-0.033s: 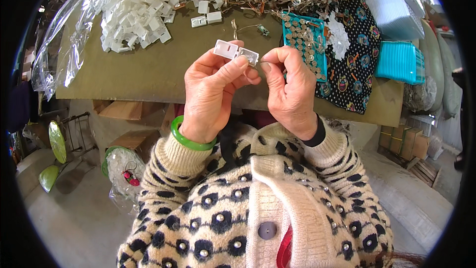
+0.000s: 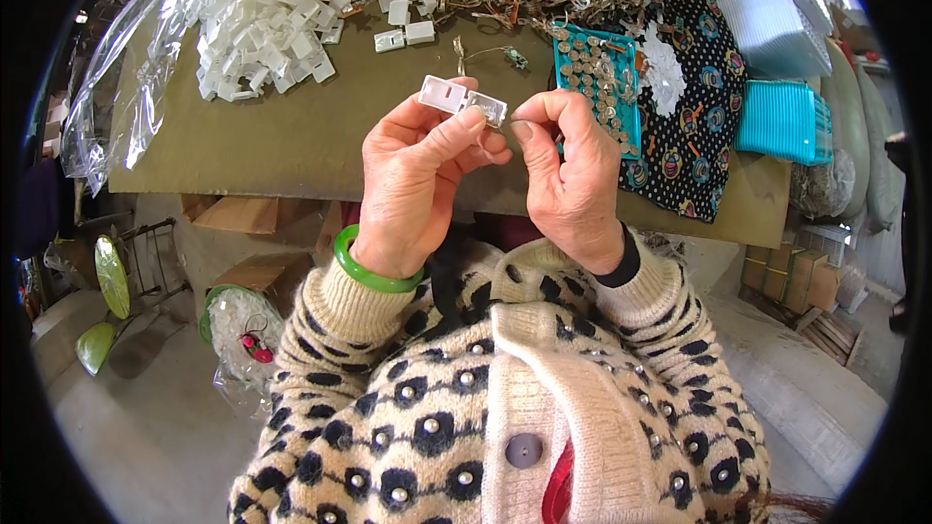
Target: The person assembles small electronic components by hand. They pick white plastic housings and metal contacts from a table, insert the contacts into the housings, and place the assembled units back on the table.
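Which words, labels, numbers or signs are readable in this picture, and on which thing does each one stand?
None can be read.
Open white case in the left hand: no legible lettering.
Black patterned cloth: coloured figures; any lettering is too small to read.
Cardboard boxes at right: too small and blurred to tell.

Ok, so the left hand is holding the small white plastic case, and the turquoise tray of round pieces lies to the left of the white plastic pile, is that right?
Wrong side: in the head view, the turquoise tray of round pieces lies to the right of the white plastic pile. The left hand is indeed holding the small white plastic case.
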Available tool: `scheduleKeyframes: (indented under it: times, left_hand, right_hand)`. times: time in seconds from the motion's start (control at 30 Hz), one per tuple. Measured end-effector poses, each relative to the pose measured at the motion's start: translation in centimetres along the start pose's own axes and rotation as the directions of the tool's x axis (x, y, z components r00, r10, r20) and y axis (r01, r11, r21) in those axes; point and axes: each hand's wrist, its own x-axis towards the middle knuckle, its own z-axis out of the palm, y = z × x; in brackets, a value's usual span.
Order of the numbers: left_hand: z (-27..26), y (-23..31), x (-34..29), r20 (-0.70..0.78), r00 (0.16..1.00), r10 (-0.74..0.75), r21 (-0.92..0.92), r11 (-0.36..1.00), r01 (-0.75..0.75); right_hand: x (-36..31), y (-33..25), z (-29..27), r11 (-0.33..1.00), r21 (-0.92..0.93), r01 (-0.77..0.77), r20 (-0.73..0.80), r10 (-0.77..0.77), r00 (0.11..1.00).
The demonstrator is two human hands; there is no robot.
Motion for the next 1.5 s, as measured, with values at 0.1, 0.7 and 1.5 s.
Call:
scheduleKeyframes:
  times: [0.1, 0.7, 1.5]
  left_hand:
    - [-0.4, -0.1, 0.2, 0.034, 0.998, -0.044, -0.068, 0.997, 0.046]
    - [-0.7, -0.5, 0.6, 0.027, 0.998, -0.060, -0.124, 0.990, 0.063]
    - [0.4, -1.5, -0.1, -0.035, 0.937, 0.349, 0.223, 0.916, -0.333]
  right_hand:
    - [-0.1, -0.4, -0.3, 0.992, 0.074, -0.101, 0.033, 0.099, 0.995]
    - [0.2, -1.6, -1.3, 0.975, 0.094, -0.202, 0.151, 0.187, 0.971]
    - [0.0, -1.1, -0.7, 0.997, -0.079, 0.026, 0.090, -0.019, 0.996]
